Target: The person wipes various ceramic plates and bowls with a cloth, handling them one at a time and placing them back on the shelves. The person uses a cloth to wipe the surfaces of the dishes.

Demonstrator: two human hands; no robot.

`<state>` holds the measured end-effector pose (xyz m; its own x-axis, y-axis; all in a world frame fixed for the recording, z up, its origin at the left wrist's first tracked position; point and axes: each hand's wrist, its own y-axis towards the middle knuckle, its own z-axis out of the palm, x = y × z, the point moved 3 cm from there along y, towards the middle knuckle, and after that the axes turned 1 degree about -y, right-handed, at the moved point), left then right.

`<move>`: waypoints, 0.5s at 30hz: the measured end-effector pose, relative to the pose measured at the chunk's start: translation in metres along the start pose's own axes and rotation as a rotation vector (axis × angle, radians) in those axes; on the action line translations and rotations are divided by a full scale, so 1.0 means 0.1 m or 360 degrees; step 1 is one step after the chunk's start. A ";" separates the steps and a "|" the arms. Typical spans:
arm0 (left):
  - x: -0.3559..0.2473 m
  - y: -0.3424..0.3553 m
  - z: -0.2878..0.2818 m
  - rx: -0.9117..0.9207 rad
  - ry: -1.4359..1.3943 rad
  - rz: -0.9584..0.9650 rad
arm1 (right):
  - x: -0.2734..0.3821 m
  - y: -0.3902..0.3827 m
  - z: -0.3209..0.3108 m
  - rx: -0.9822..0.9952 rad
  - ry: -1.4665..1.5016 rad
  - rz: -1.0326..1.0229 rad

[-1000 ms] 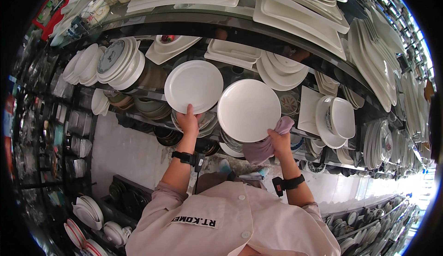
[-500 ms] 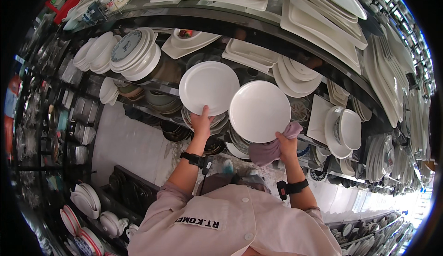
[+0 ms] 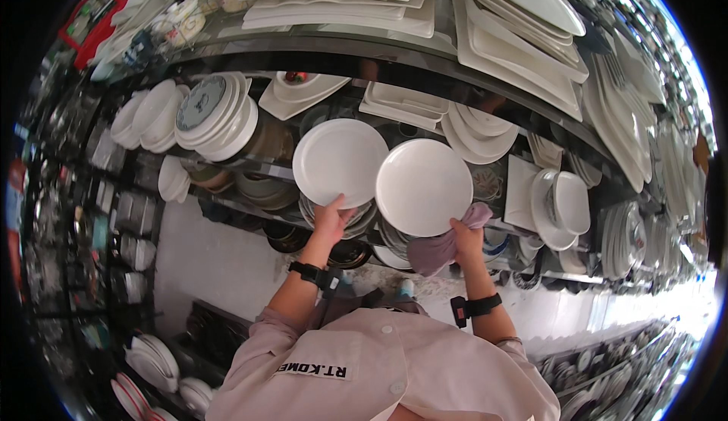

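Observation:
My left hand (image 3: 331, 221) grips a round white plate (image 3: 340, 163) by its near rim, thumb on the upper face. Beside it, a second round white plate (image 3: 424, 186) is held at its lower right rim by my right hand (image 3: 466, 241). A mauve cloth (image 3: 434, 251) is bunched in that same hand, against the plate's edge. Both plates face up towards me, almost touching, in front of the shelf. My fingers beneath the plates are hidden. Stacked plates (image 3: 358, 222) show partly below the left plate.
Across the top runs a dark-edged shelf (image 3: 318, 68) with stacked rectangular white plates (image 3: 341, 13). On the lower shelf stand a plate stack (image 3: 220, 117), square dishes (image 3: 404, 102) and a white bowl (image 3: 571, 202). More crockery (image 3: 152, 360) lies behind me at lower left.
The view has shifted a little, so the shelves sit lower in the picture. Both hands keep their grip, and the two plates stay side by side, a touch closer together.

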<state>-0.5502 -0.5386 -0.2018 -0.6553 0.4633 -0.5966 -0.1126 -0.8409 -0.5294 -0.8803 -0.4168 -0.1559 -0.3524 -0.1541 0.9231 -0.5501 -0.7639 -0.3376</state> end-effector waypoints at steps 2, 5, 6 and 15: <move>-0.07 -0.06 -0.02 0.0098 0.0018 -0.0063 | -0.08 -0.06 0.00 -0.0060 0.0085 0.0091; -0.21 0.00 -0.07 0.0107 0.0066 -0.0166 | -0.13 -0.16 0.15 -0.0222 0.0044 -0.0024; -0.24 0.01 -0.08 0.0126 0.0085 -0.0170 | -0.14 -0.20 0.20 -0.0259 0.0104 -0.0048; -0.62 0.04 -0.27 0.0165 0.0174 -0.0191 | -0.19 -0.38 0.57 -0.0338 0.0124 -0.0036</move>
<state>-0.4895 -0.5632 -0.1833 -0.5482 0.5851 -0.5976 -0.2651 -0.7993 -0.5394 -0.8097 -0.4204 -0.1504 -0.3910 -0.0834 0.9166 -0.7025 -0.6164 -0.3557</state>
